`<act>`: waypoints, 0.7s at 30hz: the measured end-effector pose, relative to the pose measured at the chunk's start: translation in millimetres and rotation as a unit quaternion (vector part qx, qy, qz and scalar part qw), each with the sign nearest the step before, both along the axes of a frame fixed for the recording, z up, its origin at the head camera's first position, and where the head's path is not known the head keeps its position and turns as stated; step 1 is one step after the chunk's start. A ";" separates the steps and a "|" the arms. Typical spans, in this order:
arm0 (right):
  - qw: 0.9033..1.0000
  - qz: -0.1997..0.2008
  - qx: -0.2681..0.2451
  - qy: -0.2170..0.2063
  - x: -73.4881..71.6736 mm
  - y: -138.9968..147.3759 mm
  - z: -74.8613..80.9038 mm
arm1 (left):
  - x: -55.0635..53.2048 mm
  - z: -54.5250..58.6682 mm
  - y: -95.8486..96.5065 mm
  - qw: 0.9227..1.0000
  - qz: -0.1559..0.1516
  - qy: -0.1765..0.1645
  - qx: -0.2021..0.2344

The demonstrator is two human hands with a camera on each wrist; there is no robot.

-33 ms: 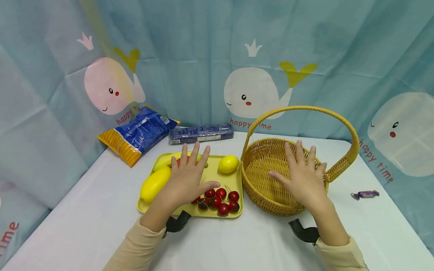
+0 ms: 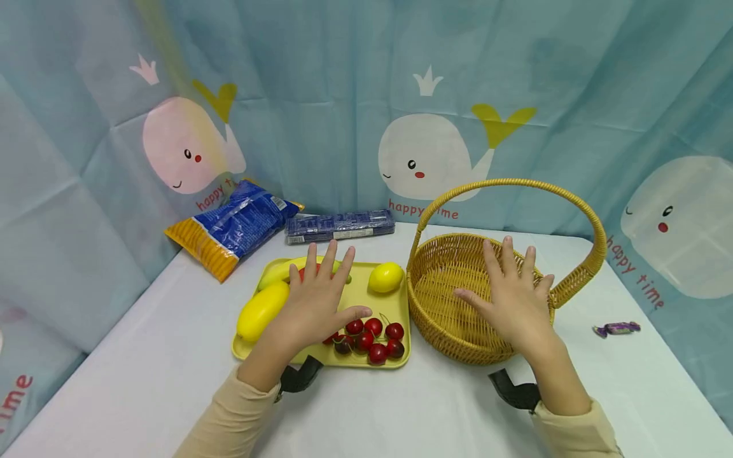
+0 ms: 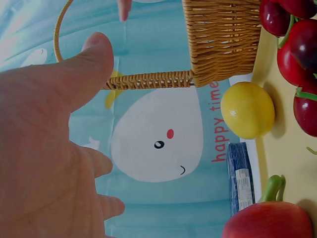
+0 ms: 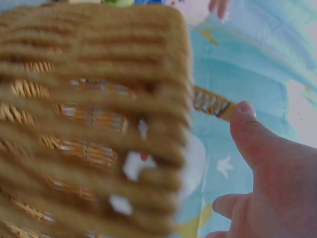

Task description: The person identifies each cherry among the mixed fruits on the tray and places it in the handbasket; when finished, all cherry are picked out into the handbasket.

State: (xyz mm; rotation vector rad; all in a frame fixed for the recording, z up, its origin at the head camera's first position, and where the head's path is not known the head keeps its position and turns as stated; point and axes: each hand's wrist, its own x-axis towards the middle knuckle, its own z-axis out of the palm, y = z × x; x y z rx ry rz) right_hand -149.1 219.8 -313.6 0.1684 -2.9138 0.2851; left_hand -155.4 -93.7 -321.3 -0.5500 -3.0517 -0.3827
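My left hand [image 2: 312,306] is held over a yellow tray [image 2: 366,312], its fingers spread and nothing in its grasp. On the tray lie a long yellow fruit [image 2: 263,312], a banana [image 2: 275,273], a lemon [image 2: 386,277] and a cluster of cherries [image 2: 364,341]. A red fruit with a green stem [image 3: 267,220] shows in the left wrist view; the hand hides most of it in the head view. Over the wicker basket [image 2: 446,312], my right hand [image 2: 515,306] also has spread fingers and holds nothing. The basket's wall looms close in the right wrist view.
The basket's tall arched handle [image 2: 509,182] rises beyond the right hand. A blue and yellow snack bag [image 2: 240,222] leans at the back left, beside a flat dark-blue packet [image 2: 340,226]. Right of the basket lies a purple wrapped candy [image 2: 617,329]. A whale-print curtain [image 2: 321,127] encloses the table.
My right hand has shifted very slightly to the right. The left hand, tray and basket stay where they were.
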 end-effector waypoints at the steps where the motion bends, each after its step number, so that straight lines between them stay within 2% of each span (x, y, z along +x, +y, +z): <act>1: 1.000 -0.001 -0.001 -0.002 0.5 0.6 0.4 | 0.1 -0.1 -0.1 1.000 0.001 -0.002 0.000; 12: 1.000 -0.002 0.011 -0.006 4.9 4.0 3.0 | 2.3 2.3 -1.7 1.000 0.003 -0.007 0.005; 17: 1.000 -0.008 -0.008 0.011 6.9 5.4 5.7 | 1.2 3.9 -0.9 1.000 -0.018 -0.006 0.008; 21: 0.998 -0.017 -0.042 0.048 8.7 8.6 7.3 | 2.3 7.1 -1.8 0.998 -0.045 -0.009 0.038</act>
